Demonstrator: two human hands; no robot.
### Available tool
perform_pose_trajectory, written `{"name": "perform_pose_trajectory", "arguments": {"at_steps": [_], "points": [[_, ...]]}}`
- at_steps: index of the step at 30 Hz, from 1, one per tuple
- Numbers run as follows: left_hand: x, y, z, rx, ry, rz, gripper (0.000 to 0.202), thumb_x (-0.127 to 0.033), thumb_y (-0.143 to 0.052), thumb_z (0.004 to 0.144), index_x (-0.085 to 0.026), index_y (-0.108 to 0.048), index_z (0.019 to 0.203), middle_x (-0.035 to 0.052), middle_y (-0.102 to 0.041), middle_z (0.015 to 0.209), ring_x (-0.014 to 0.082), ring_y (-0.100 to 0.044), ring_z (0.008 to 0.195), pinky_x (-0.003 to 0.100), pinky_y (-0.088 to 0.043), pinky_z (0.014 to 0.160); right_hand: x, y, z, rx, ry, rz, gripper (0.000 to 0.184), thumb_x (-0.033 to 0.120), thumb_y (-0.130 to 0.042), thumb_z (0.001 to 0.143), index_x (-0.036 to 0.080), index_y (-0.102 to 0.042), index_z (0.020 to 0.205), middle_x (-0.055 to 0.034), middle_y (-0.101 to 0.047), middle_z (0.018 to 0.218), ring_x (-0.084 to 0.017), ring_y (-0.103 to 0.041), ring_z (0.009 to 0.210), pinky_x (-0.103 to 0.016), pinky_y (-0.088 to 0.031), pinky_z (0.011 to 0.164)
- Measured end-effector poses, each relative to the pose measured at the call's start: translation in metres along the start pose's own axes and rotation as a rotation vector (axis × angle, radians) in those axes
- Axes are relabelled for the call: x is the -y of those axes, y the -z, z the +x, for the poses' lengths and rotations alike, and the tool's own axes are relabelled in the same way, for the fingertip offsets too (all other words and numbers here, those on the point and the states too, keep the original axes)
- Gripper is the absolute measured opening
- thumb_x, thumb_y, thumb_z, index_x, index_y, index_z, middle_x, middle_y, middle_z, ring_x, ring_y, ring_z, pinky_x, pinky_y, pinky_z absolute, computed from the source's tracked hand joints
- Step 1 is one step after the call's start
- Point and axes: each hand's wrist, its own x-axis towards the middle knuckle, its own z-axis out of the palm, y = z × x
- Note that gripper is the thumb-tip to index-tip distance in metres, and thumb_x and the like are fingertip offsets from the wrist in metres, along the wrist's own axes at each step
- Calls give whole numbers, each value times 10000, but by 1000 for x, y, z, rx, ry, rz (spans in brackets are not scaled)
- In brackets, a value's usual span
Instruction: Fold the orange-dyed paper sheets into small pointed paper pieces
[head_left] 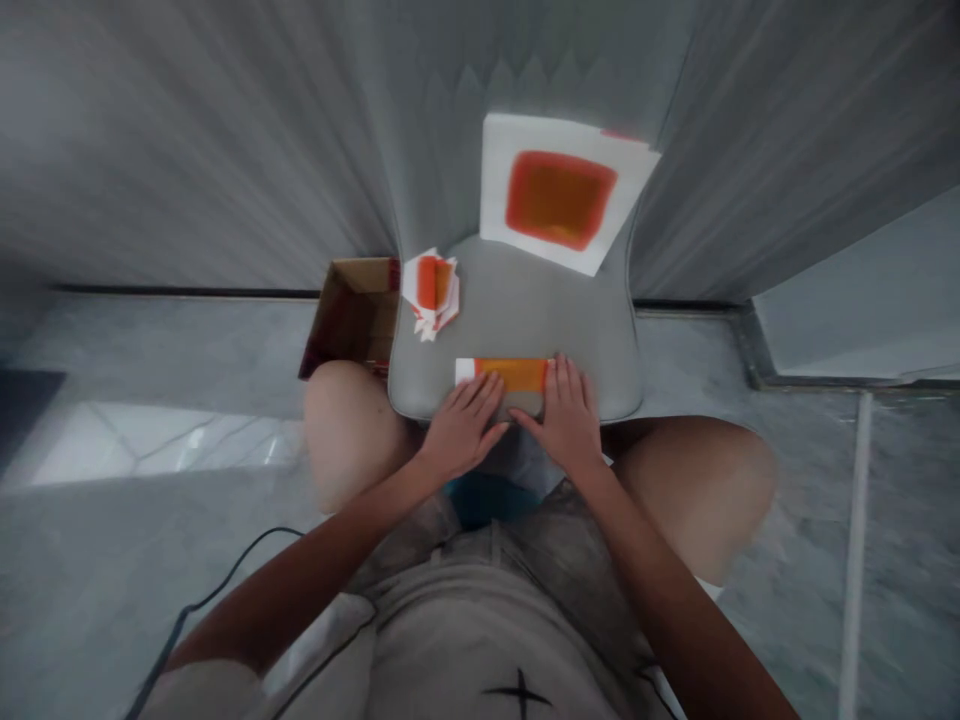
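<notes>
A folded white and orange paper (504, 374) lies near the front edge of a grey seat (525, 310). My left hand (463, 425) rests flat on its near edge, fingers stretched out. My right hand (568, 412) presses flat on the paper's right end, fingers together and straight. A small pile of folded orange and white papers (431, 290) sits at the seat's back left. A stack of flat white sheets with an orange square (559, 195) leans at the back of the seat.
An open cardboard box (352, 315) stands on the floor left of the seat. My bare knees (349, 420) flank the seat's front. A dark cable (217, 590) runs over the grey tiled floor at lower left. Grey walls rise behind.
</notes>
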Motion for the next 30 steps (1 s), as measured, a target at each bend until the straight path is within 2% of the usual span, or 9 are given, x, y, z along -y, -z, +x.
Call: {"name": "perform_pose_trajectory", "arguments": {"at_steps": [3,5,10,14,18,20,23,26,30], "points": [[26,3,-17,4,45,31,672,-468,-332,1099,-101,-291,1660,126,-332,1704,272,-256,1612,498,-231,1330,-1,-2,0,14,5,6,1042,786,-292,988,-10,-186,1652,-263,-268,1706,-347,-181,1611,-573,-159,1296],[34,2,-24,-11,83,38,654,-459,-326,1102,-105,-319,1652,128,-338,1701,274,-277,1605,504,-228,1329,-4,-3,0,19,5,3,1069,811,-286,975,-3,-168,1658,-266,-267,1706,-341,-176,1614,-579,-160,1295],[33,-3,-28,-66,115,8,644,-463,-323,1104,-129,-322,1654,110,-326,1709,277,-311,1591,508,-226,1322,-1,-1,-5,-30,12,-8,1062,788,-316,986,5,-93,1668,-291,-213,1714,-365,-163,1618,-623,-187,1279],[31,-9,-27,-121,118,-46,656,-460,-354,1094,-143,-296,1665,116,-329,1708,285,-296,1597,526,-208,1323,37,3,-10,-82,68,-26,873,619,-343,1062,34,-129,1674,-271,-232,1716,-353,-122,1631,-623,-186,1285],[32,-15,-29,-166,116,-87,638,-389,-357,1085,-134,-289,1665,122,-318,1712,286,-264,1609,537,-190,1327,89,-3,-11,14,54,-21,669,485,-342,1095,144,-278,1667,-224,-172,1746,-366,-106,1634,-633,-242,1264],[32,-16,-29,-189,120,-113,633,-359,-356,1078,-136,-284,1667,121,-323,1710,286,-250,1613,542,-191,1327,101,-8,-10,39,4,-31,621,461,-362,1097,190,-332,1655,-204,-130,1759,-384,-103,1631,-642,-250,1255],[30,-15,-29,-205,131,-157,641,-388,-373,1080,-154,-282,1670,120,-350,1698,290,-259,1610,552,-197,1327,90,-9,-12,33,-34,-58,597,483,-415,1084,257,-385,1637,-167,-93,1773,-403,-96,1628,-657,-253,1245],[27,-12,-27,-201,150,-166,639,-416,-373,1087,-152,-302,1664,124,-358,1692,292,-280,1602,552,-194,1329,57,-5,-22,-31,-118,-100,571,466,-404,1088,281,-403,1628,-166,-116,1769,-416,-109,1623,-686,-262,1226],[27,-13,-25,-185,160,-155,633,-424,-372,1088,-153,-323,1658,116,-335,1702,297,-280,1602,555,-198,1326,19,-4,-38,-101,-273,-140,582,466,-366,1092,290,-353,1647,-177,-136,1761,-435,-118,1617,-727,-275,1198]]}}
